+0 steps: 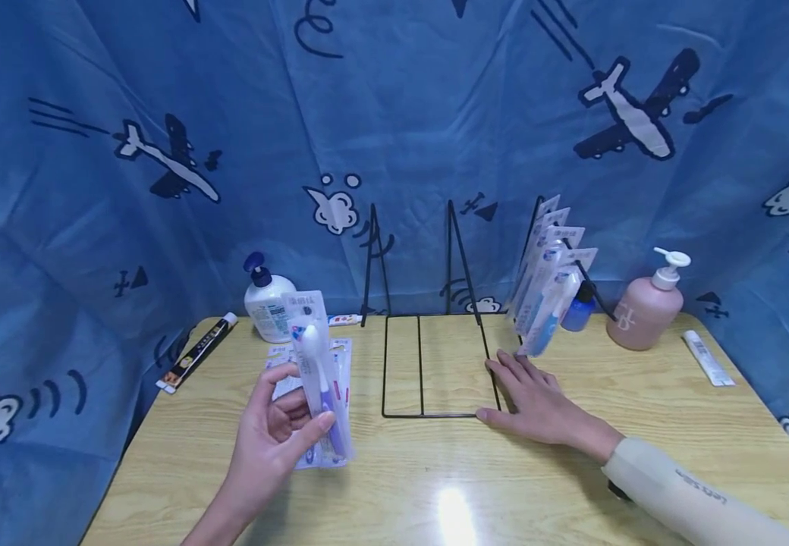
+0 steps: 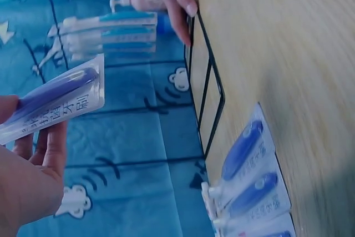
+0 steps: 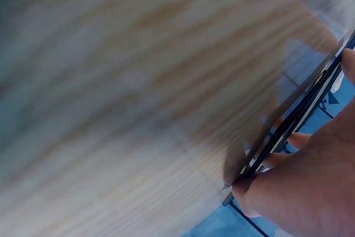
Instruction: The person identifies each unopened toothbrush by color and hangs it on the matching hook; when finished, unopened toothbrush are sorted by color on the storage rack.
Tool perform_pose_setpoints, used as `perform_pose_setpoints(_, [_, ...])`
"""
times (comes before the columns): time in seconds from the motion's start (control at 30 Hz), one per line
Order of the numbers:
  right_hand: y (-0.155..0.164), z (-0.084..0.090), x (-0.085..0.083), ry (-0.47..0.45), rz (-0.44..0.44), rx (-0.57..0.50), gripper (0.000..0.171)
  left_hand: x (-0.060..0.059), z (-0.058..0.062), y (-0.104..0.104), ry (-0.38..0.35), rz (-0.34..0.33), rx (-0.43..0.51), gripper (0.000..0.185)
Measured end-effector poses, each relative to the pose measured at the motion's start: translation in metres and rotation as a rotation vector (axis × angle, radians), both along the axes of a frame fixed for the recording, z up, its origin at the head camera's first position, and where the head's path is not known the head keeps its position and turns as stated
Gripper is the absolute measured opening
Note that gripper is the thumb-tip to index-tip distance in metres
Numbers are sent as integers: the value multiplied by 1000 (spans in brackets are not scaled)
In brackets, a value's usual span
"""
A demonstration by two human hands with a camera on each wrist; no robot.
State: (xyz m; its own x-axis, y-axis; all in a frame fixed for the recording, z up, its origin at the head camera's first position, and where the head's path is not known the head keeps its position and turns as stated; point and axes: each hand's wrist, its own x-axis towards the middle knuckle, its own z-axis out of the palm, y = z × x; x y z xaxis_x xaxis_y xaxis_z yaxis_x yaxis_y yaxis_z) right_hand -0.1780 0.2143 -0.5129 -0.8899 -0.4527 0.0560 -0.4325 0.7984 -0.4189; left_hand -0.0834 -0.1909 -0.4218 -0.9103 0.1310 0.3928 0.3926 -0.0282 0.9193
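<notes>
- While my left hand [image 1: 273, 425] pinches a packaged toothbrush [image 1: 318, 371] upright, I see more packs [image 1: 340, 360] on the table [image 1: 572, 470].
- My right hand [image 1: 538, 402] lies spread, fingers touching the wire rack [image 1: 435, 413].

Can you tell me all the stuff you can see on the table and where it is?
wire rack: one, black, middle of the table
packaged toothbrush: one, purple and white, held up in the left hand
toothbrush packs on the table: a small pile, count unclear, behind the left hand
toothbrush packs in the rack: about five, blue and white, leaning at the rack's right end
white pump bottle: one, back left
pink pump bottle: one, back right
blue bottle: one, behind the leaning packs
black tube: one, left edge
white tube: one, right edge
table: one, light wood
left hand: holds the packaged toothbrush
right hand: flat on the table, touching the rack's base
</notes>
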Motion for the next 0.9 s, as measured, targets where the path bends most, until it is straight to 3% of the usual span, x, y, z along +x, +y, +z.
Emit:
perform_pose_setpoints(0.17, [0, 1, 0, 8, -2, 13, 91, 3, -5, 14, 105, -24, -51, 54])
perform_pose_setpoints(0.37, [0, 4, 1, -6, -6, 29, 91, 2, -10, 25, 61, 11, -123, 54])
perform_pose_setpoints(0.53, [-1, 4, 1, -6, -7, 25, 90, -5, -17, 28, 3, -4, -138, 56])
perform_pose_setpoints(0.73, [0, 4, 2, -23, -6, 23, 90, -13, -27, 29, 5, -40, -102, 55])
perform_pose_setpoints(0.9, [0, 7, 2, -25, 0, 22, 90, -23, -32, 32, 42, -18, -98, 57])
